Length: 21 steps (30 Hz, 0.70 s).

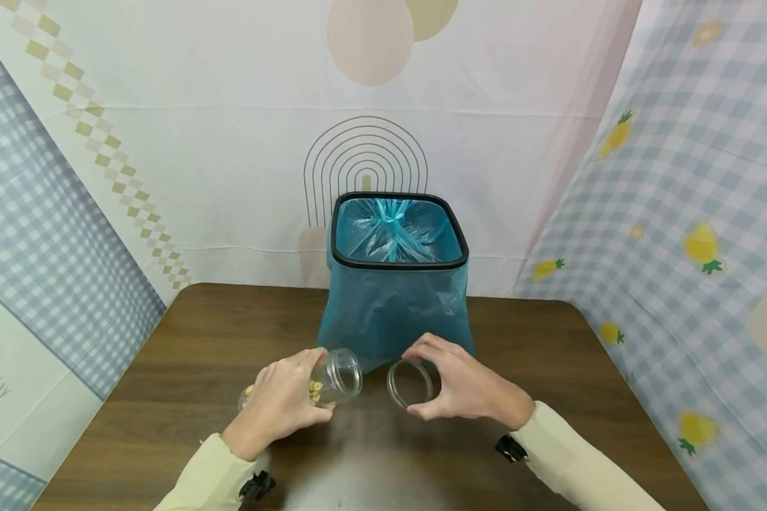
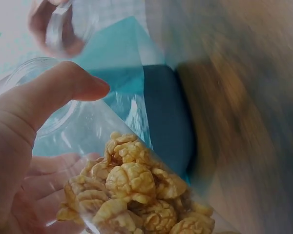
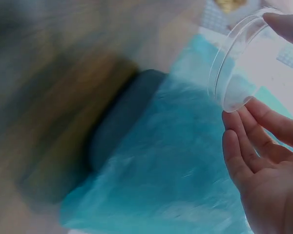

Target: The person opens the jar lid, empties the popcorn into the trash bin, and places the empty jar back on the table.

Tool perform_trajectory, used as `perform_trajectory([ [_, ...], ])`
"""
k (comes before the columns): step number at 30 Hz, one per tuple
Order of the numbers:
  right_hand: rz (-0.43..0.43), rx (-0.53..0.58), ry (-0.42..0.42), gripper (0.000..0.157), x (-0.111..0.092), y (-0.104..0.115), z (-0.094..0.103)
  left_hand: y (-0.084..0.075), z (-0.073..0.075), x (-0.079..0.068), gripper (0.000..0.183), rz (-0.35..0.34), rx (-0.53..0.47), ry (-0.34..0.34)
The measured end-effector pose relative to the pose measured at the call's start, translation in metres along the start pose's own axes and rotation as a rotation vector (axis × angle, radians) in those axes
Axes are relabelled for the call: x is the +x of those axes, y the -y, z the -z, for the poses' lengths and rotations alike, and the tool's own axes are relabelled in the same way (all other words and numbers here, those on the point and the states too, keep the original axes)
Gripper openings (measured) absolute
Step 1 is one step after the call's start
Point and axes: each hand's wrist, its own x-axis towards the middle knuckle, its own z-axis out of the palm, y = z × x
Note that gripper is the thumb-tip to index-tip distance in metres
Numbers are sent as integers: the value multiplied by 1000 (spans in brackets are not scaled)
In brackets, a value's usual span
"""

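Note:
My left hand (image 1: 283, 399) grips a clear jar (image 1: 343, 376), tilted on its side with its uncovered mouth toward the right. Inside it lie several walnut kernels (image 2: 132, 183), gathered toward the bottom end in the left wrist view. A round transparent lid (image 1: 410, 384) stands on edge between the thumb and fingers of my right hand (image 1: 455, 381), apart from the jar's mouth. In the right wrist view the lid (image 3: 239, 63) is pinched at its rim by the thumb above and fingertips below.
Behind both hands a bin (image 1: 396, 305) lined with a blue plastic bag stands on the brown wooden table (image 1: 230, 319). A black ring (image 1: 399, 265) frames its top. Patterned cloths (image 1: 230, 177) hang at the back and sides.

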Motion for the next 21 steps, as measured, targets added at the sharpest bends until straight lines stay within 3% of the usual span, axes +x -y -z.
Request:
perform_trajectory([
  [11, -167, -64, 163, 58, -38, -32, -26, 17, 7, -11, 73, 18, 25, -6],
  [15, -198, -105, 216, 59, -47, -41, -38, 18, 5, -15, 73, 28, 19, -7],
  [21, -209, -157, 229, 61, -55, -48, -48, 18, 3, -15, 72, 22, 17, -19],
])
